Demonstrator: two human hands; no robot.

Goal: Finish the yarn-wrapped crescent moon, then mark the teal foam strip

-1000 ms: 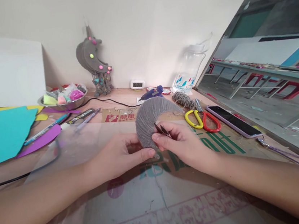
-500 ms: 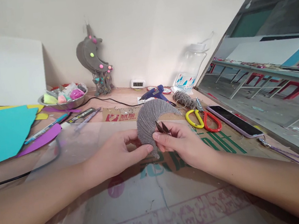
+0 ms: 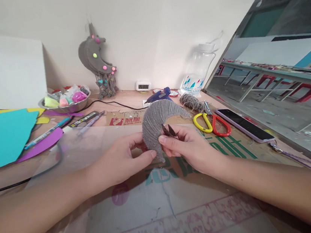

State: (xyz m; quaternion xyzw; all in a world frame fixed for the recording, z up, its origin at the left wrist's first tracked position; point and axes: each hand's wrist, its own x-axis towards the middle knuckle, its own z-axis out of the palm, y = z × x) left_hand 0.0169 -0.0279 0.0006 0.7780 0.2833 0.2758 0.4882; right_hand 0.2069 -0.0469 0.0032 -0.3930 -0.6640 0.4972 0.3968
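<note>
A crescent moon shape (image 3: 155, 126) wrapped in grey yarn stands up between my hands, its lower tip pointing down at the table. My left hand (image 3: 126, 156) pinches its lower left edge, thumb in front and fingers behind. My right hand (image 3: 189, 148) is closed around a pair of small thread snips (image 3: 169, 131); the two dark pointed blades stick up past the thumb, slightly apart. Their handles are hidden in the palm. The right thumb tip is close against the moon's inner edge; whether it presses on it I cannot tell.
Behind lie a blue glue gun (image 3: 158, 95), a grey yarn bundle (image 3: 192, 102), red-and-yellow-handled scissors (image 3: 220, 125) and a phone (image 3: 244, 125). A bowl of clay (image 3: 66, 104), pens (image 3: 47, 133) and coloured sheets (image 3: 7, 138) are left. A decorated moon (image 3: 94, 56) hangs behind; a bottle (image 3: 199, 67) stands right.
Both hands keep their grip. The moon has turned very slightly, its upper tip a little further right. The whole view has shifted a touch.
</note>
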